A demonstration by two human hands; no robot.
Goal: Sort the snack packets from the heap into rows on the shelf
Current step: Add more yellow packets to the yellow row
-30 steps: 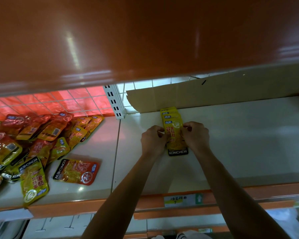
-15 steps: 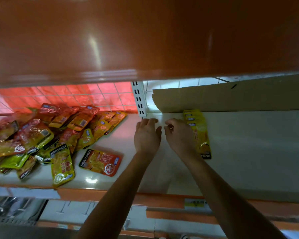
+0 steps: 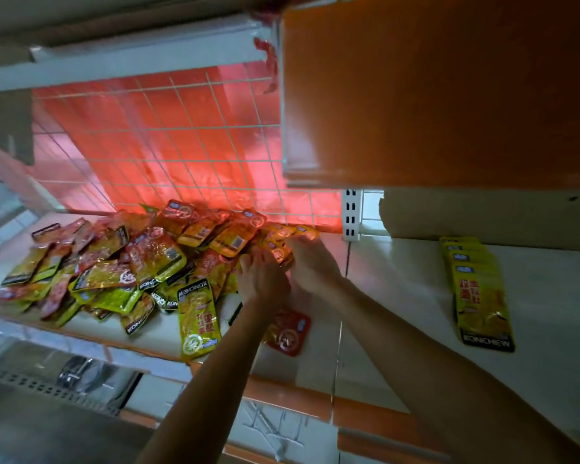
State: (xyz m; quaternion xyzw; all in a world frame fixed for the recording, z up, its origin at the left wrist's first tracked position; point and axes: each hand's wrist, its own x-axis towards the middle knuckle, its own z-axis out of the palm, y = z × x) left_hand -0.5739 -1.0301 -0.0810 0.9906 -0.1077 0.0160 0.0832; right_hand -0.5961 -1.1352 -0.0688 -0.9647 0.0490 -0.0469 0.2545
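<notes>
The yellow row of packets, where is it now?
Head view: the yellow row lies on the right shelf board, apart from the heap, its back end by the cardboard.

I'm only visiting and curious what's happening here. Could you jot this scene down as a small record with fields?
Place: white shelf, two sections
Heap: mixed red and yellow snack packets, left section
Sorted row: overlapping yellow packets, right section
Left hand: on packets at the heap's right edge
Right hand: beside it, at the same edge
Grip: too blurred to tell
Loose: one red packet near the shelf front, partly under the left forearm
</notes>
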